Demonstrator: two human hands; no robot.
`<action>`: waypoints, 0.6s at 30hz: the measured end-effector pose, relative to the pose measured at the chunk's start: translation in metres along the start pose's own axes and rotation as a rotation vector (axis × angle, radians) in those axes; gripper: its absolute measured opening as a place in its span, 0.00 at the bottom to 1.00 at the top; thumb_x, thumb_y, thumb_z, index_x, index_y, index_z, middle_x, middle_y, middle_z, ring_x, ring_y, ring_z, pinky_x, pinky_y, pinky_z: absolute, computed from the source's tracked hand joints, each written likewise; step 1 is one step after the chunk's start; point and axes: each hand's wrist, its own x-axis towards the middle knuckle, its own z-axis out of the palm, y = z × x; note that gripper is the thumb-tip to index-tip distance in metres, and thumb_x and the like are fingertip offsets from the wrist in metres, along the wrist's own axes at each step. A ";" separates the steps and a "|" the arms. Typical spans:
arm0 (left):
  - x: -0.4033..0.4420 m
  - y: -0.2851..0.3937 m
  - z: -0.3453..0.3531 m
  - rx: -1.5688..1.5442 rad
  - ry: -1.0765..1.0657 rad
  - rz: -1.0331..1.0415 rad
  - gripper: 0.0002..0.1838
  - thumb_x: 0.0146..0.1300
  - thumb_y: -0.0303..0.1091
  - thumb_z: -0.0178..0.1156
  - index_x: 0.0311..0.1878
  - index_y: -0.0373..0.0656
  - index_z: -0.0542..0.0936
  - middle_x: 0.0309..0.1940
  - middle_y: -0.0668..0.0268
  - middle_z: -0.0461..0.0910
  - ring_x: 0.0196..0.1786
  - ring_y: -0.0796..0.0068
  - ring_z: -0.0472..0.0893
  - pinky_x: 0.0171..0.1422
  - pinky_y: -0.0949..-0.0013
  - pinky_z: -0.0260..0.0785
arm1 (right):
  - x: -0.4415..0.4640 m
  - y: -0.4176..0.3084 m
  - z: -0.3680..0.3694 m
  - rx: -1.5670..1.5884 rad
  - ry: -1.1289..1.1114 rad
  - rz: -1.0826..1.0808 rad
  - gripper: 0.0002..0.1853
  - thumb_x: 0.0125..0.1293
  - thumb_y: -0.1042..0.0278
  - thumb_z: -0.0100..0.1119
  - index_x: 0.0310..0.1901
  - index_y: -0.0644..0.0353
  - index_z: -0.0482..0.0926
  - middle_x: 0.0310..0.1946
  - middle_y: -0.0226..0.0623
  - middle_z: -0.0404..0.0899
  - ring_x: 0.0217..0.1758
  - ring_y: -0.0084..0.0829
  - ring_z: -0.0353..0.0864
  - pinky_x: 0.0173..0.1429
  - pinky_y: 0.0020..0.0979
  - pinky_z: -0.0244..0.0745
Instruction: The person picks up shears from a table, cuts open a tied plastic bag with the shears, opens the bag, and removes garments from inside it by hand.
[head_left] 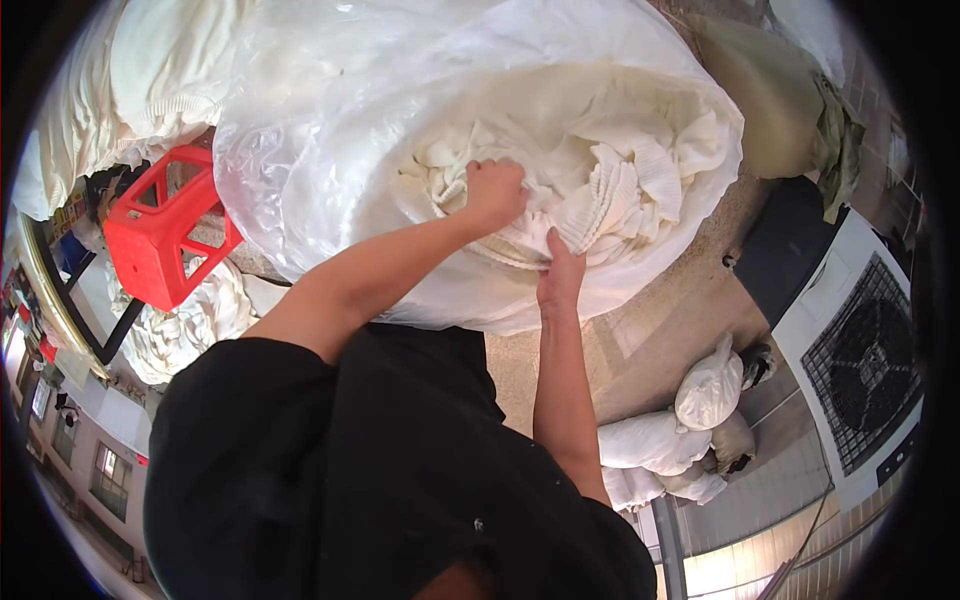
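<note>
A large translucent plastic bag (pixel 300 170) lies open in front of me, with cream knitted garments (pixel 640 190) bunched inside its mouth. My left hand (pixel 496 194) is closed in a fist on the knitted cloth near the middle of the opening. Just right of it and lower, my right hand (pixel 562 272) grips the edge of the same cloth, thumb on top and the other fingers hidden beneath. Ribbed trim of the cloth runs between and beside my hands.
A red plastic stool (pixel 160 235) stands at the left, above a white fabric pile (pixel 190 325). More white cloth (pixel 150 70) lies at the upper left. White sacks (pixel 655 443) rest on the floor at the lower right, near a fan unit (pixel 860 355).
</note>
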 end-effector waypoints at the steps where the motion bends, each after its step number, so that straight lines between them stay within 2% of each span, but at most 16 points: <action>1: -0.002 -0.004 0.005 -0.043 -0.282 -0.015 0.15 0.47 0.36 0.58 0.39 0.40 0.76 0.32 0.56 0.75 0.32 0.62 0.76 0.41 0.65 0.67 | -0.002 -0.003 0.001 0.002 0.000 -0.002 0.23 0.54 0.80 0.54 0.53 0.63 0.65 0.48 0.37 0.71 0.48 0.29 0.72 0.49 0.28 0.69; 3: -0.037 0.022 0.009 -0.456 -0.189 -0.014 0.15 0.49 0.34 0.56 0.40 0.39 0.75 0.33 0.56 0.76 0.32 0.59 0.76 0.40 0.64 0.68 | -0.010 -0.005 0.000 0.034 -0.014 0.008 0.18 0.57 0.77 0.50 0.51 0.63 0.66 0.47 0.37 0.71 0.48 0.29 0.72 0.50 0.28 0.69; 4: -0.049 0.037 -0.005 -0.500 -0.274 0.014 0.15 0.49 0.32 0.55 0.42 0.39 0.74 0.34 0.55 0.76 0.32 0.58 0.76 0.39 0.63 0.68 | -0.011 -0.003 -0.009 0.037 -0.014 0.014 0.18 0.57 0.77 0.50 0.51 0.63 0.66 0.47 0.37 0.71 0.48 0.29 0.72 0.50 0.28 0.69; 5: -0.057 0.045 -0.017 -0.555 -0.334 0.028 0.16 0.49 0.30 0.53 0.44 0.39 0.73 0.33 0.55 0.75 0.34 0.57 0.75 0.40 0.62 0.67 | -0.010 -0.001 -0.023 0.113 -0.073 0.123 0.17 0.57 0.76 0.50 0.50 0.64 0.66 0.47 0.36 0.71 0.48 0.28 0.71 0.51 0.28 0.68; 7: -0.066 0.040 -0.014 -0.525 -0.339 0.098 0.17 0.49 0.29 0.53 0.45 0.39 0.72 0.33 0.55 0.74 0.34 0.57 0.74 0.39 0.61 0.66 | -0.012 0.003 -0.038 0.319 -0.183 0.284 0.15 0.59 0.72 0.47 0.49 0.65 0.66 0.44 0.34 0.71 0.46 0.28 0.71 0.50 0.29 0.68; 8: -0.068 0.042 -0.015 -0.507 -0.350 0.168 0.18 0.49 0.28 0.53 0.46 0.39 0.71 0.33 0.55 0.73 0.34 0.56 0.74 0.39 0.61 0.66 | -0.018 -0.007 -0.031 0.318 -0.183 0.282 0.15 0.59 0.72 0.47 0.49 0.65 0.66 0.44 0.34 0.71 0.46 0.28 0.71 0.50 0.29 0.68; 9: -0.068 0.041 -0.016 -0.477 -0.460 0.125 0.19 0.48 0.28 0.53 0.47 0.39 0.70 0.34 0.55 0.70 0.38 0.56 0.71 0.41 0.59 0.64 | -0.025 -0.020 -0.024 0.402 -0.204 0.305 0.16 0.58 0.74 0.48 0.49 0.65 0.66 0.45 0.34 0.71 0.46 0.28 0.71 0.49 0.28 0.68; 11: -0.071 0.045 -0.026 -0.424 -0.493 0.173 0.21 0.46 0.28 0.54 0.47 0.39 0.70 0.36 0.55 0.70 0.40 0.56 0.70 0.42 0.58 0.63 | -0.026 -0.025 -0.021 0.487 -0.227 0.327 0.17 0.57 0.75 0.49 0.49 0.65 0.66 0.45 0.35 0.70 0.46 0.28 0.71 0.48 0.28 0.68; 13: -0.079 0.040 -0.029 -0.362 -0.527 0.223 0.22 0.45 0.29 0.55 0.48 0.39 0.70 0.38 0.55 0.69 0.42 0.55 0.68 0.44 0.57 0.62 | -0.014 -0.017 -0.018 -0.035 -0.163 0.181 0.20 0.54 0.78 0.52 0.51 0.65 0.65 0.46 0.35 0.70 0.47 0.27 0.70 0.47 0.27 0.68; 14: -0.083 0.035 -0.027 -0.394 -0.475 0.272 0.24 0.42 0.29 0.56 0.48 0.39 0.69 0.40 0.54 0.66 0.45 0.54 0.67 0.46 0.56 0.60 | -0.011 -0.014 -0.014 -0.029 -0.163 0.175 0.20 0.54 0.78 0.52 0.51 0.65 0.65 0.46 0.35 0.70 0.47 0.27 0.70 0.47 0.27 0.68; 16: -0.087 0.032 -0.027 -0.424 -0.423 0.339 0.27 0.39 0.28 0.57 0.48 0.40 0.67 0.42 0.54 0.64 0.48 0.54 0.65 0.49 0.55 0.59 | -0.010 -0.011 -0.002 -0.104 -0.036 -0.048 0.20 0.51 0.77 0.57 0.48 0.64 0.67 0.40 0.33 0.73 0.37 0.24 0.74 0.35 0.22 0.71; 17: -0.087 0.032 -0.029 -0.429 -0.248 0.360 0.29 0.37 0.29 0.58 0.49 0.38 0.66 0.43 0.53 0.64 0.48 0.53 0.65 0.50 0.55 0.58 | -0.014 -0.017 0.002 -0.064 0.017 0.005 0.22 0.51 0.77 0.56 0.50 0.65 0.66 0.41 0.33 0.73 0.39 0.25 0.74 0.40 0.23 0.71; 18: -0.087 0.031 -0.032 -0.434 -0.074 0.376 0.32 0.36 0.29 0.60 0.50 0.36 0.65 0.44 0.52 0.64 0.48 0.53 0.65 0.52 0.55 0.58 | -0.020 -0.022 0.008 -0.055 0.018 -0.002 0.22 0.51 0.77 0.56 0.50 0.65 0.66 0.41 0.33 0.73 0.39 0.25 0.74 0.40 0.23 0.71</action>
